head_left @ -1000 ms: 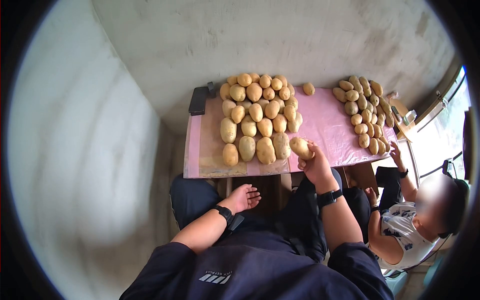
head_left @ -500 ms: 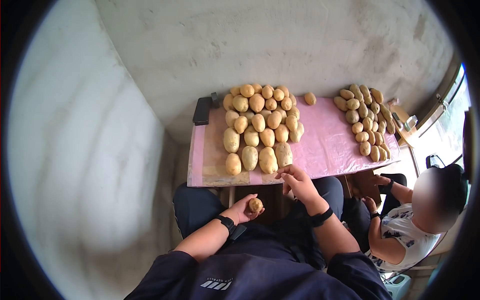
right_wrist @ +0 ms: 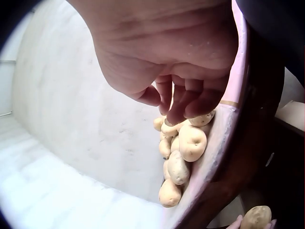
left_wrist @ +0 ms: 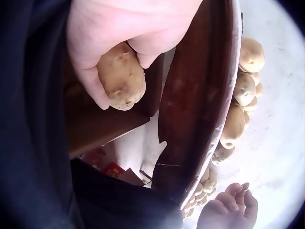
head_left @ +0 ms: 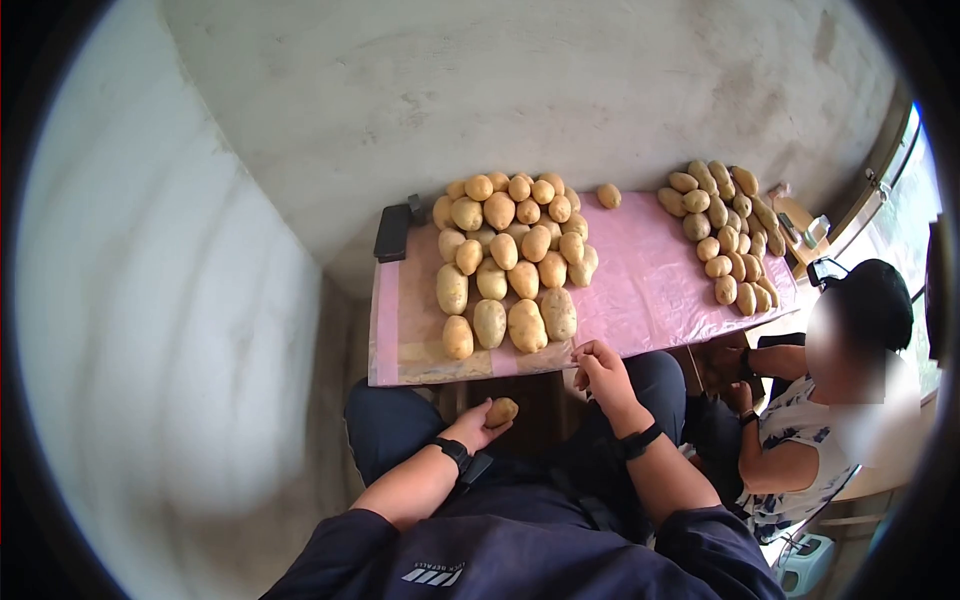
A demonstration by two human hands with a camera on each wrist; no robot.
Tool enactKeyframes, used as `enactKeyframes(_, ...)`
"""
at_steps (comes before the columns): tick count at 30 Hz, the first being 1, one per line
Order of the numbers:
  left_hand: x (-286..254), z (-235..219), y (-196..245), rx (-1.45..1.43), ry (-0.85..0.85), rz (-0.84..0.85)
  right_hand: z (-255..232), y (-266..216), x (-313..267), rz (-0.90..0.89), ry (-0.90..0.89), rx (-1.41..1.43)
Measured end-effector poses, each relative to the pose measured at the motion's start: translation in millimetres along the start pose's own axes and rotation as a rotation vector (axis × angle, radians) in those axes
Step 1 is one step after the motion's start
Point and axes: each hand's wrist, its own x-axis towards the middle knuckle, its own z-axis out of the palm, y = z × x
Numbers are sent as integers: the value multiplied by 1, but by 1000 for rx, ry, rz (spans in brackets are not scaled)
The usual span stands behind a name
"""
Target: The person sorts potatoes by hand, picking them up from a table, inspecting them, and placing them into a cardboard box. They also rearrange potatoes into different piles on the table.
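Observation:
My left hand holds a potato below the table's front edge; in the left wrist view the thumb and fingers grip this potato from both sides. My right hand is just in front of the table edge, fingers loosely bent and holding nothing. In the right wrist view that hand hangs with relaxed fingers, the potatoes on the table beyond it. Rows of potatoes lie on the left half of the pink-covered table.
A second group of potatoes lies at the table's right end, and a single potato near the wall. A black phone-like object is at the back left corner. Another person sits at the right. An open box is under my left hand.
The potato that was in my right hand a second ago is now in my left hand. My right hand has drawn back from the table. The other person has leaned forward, arms lower.

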Motion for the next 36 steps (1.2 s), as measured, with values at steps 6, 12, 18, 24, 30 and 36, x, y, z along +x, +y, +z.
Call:
enactKeyframes(6, 6, -5, 11, -98, 72, 131, 14, -2, 9, -243, 286, -450)
enactKeyframes(12, 0, -4, 12, 27, 42, 97, 29, -1, 27, -403, 295, -917)
enactKeyframes(18, 2, -3, 10, 45, 0, 67, 45, -25, 33, -179, 129, -961)
enactKeyframes(24, 1, 1, 7, 78, -38, 90, 26, 8, 63, -321, 113, -749)
enactKeyframes(30, -4, 3, 8, 62, -86, 62, 20, 10, 56, -451, 184, -697)
enactKeyframes(36, -27, 15, 5, 98, -212, -31, 4, -19, 25, -20, -5, 344)
